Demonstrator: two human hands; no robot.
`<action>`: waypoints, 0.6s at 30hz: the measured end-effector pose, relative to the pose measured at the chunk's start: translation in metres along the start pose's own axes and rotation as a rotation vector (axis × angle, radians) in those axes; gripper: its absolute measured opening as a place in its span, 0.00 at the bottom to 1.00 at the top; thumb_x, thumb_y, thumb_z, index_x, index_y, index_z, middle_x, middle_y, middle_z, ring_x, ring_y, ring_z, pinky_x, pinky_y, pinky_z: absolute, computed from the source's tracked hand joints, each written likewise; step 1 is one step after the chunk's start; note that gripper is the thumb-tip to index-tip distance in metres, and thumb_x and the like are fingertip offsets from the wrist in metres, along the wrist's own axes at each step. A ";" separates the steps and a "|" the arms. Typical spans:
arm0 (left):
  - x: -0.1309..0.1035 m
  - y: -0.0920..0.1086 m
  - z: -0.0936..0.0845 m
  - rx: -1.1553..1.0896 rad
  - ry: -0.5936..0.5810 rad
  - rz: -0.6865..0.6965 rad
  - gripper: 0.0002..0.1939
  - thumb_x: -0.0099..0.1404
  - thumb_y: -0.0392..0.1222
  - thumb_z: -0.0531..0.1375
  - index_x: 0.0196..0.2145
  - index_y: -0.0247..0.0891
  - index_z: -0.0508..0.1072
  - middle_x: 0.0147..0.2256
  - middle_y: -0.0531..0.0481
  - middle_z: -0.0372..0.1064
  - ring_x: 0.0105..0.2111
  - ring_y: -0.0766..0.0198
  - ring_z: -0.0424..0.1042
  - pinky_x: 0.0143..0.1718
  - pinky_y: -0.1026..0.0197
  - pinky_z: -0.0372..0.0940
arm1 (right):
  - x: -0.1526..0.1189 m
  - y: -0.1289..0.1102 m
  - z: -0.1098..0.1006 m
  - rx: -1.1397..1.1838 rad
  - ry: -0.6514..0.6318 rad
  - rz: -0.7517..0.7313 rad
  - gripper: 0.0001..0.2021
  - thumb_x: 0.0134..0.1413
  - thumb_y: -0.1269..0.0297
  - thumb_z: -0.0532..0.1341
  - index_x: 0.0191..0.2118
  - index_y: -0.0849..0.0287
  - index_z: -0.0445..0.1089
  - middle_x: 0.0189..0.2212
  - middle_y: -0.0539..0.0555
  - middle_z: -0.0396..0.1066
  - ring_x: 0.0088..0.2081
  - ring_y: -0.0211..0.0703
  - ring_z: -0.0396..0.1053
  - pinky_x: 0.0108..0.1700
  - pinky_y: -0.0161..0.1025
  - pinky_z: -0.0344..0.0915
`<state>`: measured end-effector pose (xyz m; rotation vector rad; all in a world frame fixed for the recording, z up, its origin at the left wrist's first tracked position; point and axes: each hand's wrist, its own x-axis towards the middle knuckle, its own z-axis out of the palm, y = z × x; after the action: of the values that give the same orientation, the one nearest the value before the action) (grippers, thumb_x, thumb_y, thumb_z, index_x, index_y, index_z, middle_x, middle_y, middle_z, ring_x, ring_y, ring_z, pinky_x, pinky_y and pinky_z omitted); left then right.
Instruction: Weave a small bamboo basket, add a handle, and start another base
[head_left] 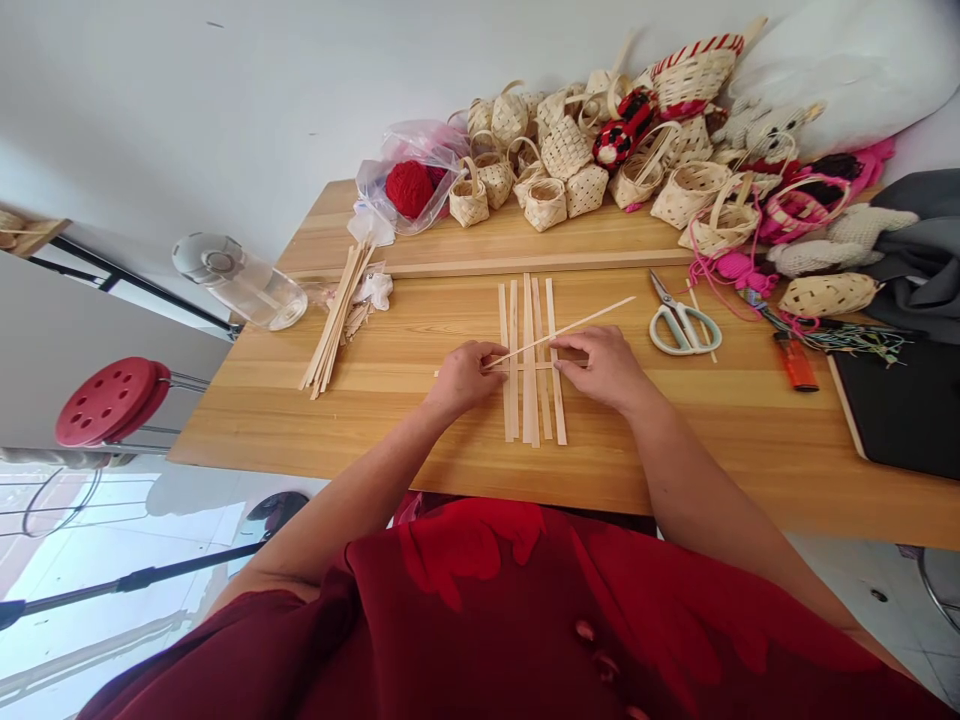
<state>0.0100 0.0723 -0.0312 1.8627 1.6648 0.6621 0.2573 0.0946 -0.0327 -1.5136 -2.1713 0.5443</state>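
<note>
Several flat pale wooden strips lie upright side by side on the table in front of me, with a crosswise strip running through them, partly hidden by my hands. My left hand pinches the lower end of a thin strip, which slants up to the right over the others. On the right side, my right hand has its thumb and index finger at the rightmost upright strip, close to the slanting strip. Its fingertips are bent inward; exactly which strip they grip is hard to make out.
Scissors lie to the right, near an orange lighter and a black flat object. A strip bundle and clear bottle are left. Small woven baskets and bagged red yarn line the back.
</note>
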 end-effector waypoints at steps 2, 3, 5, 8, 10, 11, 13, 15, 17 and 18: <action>0.000 -0.001 -0.001 0.003 -0.012 -0.004 0.20 0.57 0.38 0.69 0.49 0.42 0.81 0.38 0.51 0.74 0.37 0.63 0.73 0.45 0.59 0.69 | 0.000 0.000 0.000 -0.012 -0.004 -0.001 0.16 0.58 0.60 0.64 0.50 0.52 0.81 0.44 0.59 0.79 0.49 0.60 0.70 0.55 0.58 0.64; -0.001 -0.001 -0.002 0.005 -0.016 -0.009 0.20 0.57 0.38 0.69 0.49 0.42 0.81 0.38 0.51 0.74 0.37 0.63 0.74 0.45 0.59 0.70 | 0.000 0.000 0.000 -0.017 -0.005 0.000 0.16 0.58 0.60 0.64 0.50 0.52 0.82 0.43 0.59 0.79 0.49 0.60 0.70 0.55 0.58 0.64; 0.000 -0.001 -0.002 0.007 -0.029 -0.014 0.20 0.57 0.38 0.69 0.49 0.42 0.81 0.38 0.51 0.75 0.37 0.62 0.74 0.46 0.59 0.70 | 0.000 0.000 0.000 -0.025 -0.011 0.001 0.16 0.57 0.60 0.65 0.50 0.52 0.82 0.43 0.59 0.78 0.49 0.60 0.70 0.54 0.58 0.64; 0.001 0.001 -0.005 0.010 -0.054 -0.028 0.21 0.57 0.38 0.69 0.50 0.42 0.81 0.39 0.50 0.75 0.38 0.62 0.74 0.46 0.60 0.70 | 0.000 0.000 0.000 -0.028 -0.020 -0.001 0.16 0.57 0.60 0.65 0.51 0.52 0.82 0.43 0.59 0.78 0.50 0.61 0.69 0.54 0.58 0.64; 0.002 0.002 -0.007 0.012 -0.070 -0.039 0.22 0.57 0.37 0.69 0.51 0.43 0.81 0.40 0.50 0.76 0.37 0.62 0.74 0.45 0.60 0.70 | 0.000 0.000 0.000 -0.017 -0.018 -0.003 0.16 0.57 0.60 0.65 0.51 0.52 0.81 0.44 0.59 0.78 0.50 0.61 0.69 0.54 0.58 0.64; 0.002 0.002 -0.007 0.014 -0.076 -0.041 0.21 0.57 0.37 0.69 0.50 0.43 0.81 0.40 0.50 0.76 0.37 0.62 0.74 0.45 0.60 0.71 | 0.000 0.001 0.001 -0.008 -0.017 -0.005 0.16 0.57 0.61 0.65 0.51 0.52 0.81 0.44 0.59 0.78 0.51 0.60 0.69 0.55 0.58 0.64; 0.003 0.002 -0.008 0.015 -0.091 -0.036 0.21 0.58 0.37 0.68 0.50 0.44 0.82 0.39 0.50 0.76 0.37 0.62 0.74 0.45 0.59 0.71 | 0.000 0.002 0.001 0.006 -0.017 -0.009 0.16 0.57 0.61 0.65 0.51 0.52 0.81 0.45 0.58 0.78 0.51 0.59 0.69 0.55 0.58 0.63; 0.003 0.001 -0.008 0.011 -0.101 -0.018 0.20 0.58 0.37 0.67 0.50 0.44 0.82 0.39 0.50 0.76 0.37 0.63 0.75 0.45 0.59 0.71 | 0.000 0.002 0.001 0.014 -0.020 -0.014 0.16 0.57 0.60 0.65 0.51 0.52 0.81 0.45 0.58 0.78 0.51 0.59 0.69 0.56 0.58 0.63; 0.003 0.000 -0.007 0.009 -0.106 0.003 0.21 0.58 0.36 0.66 0.50 0.44 0.82 0.40 0.50 0.76 0.37 0.62 0.75 0.46 0.60 0.71 | 0.000 0.003 0.002 0.022 -0.018 -0.017 0.16 0.58 0.60 0.64 0.51 0.52 0.81 0.46 0.58 0.79 0.51 0.59 0.69 0.56 0.57 0.63; 0.004 0.000 -0.007 0.010 -0.110 0.011 0.22 0.58 0.35 0.66 0.50 0.44 0.82 0.39 0.50 0.76 0.38 0.62 0.75 0.46 0.60 0.71 | 0.000 0.003 0.002 0.025 -0.015 -0.018 0.16 0.58 0.60 0.64 0.51 0.52 0.81 0.46 0.58 0.79 0.51 0.59 0.69 0.56 0.57 0.63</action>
<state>0.0059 0.0763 -0.0258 1.8823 1.5917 0.5467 0.2585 0.0951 -0.0360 -1.4803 -2.1797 0.5766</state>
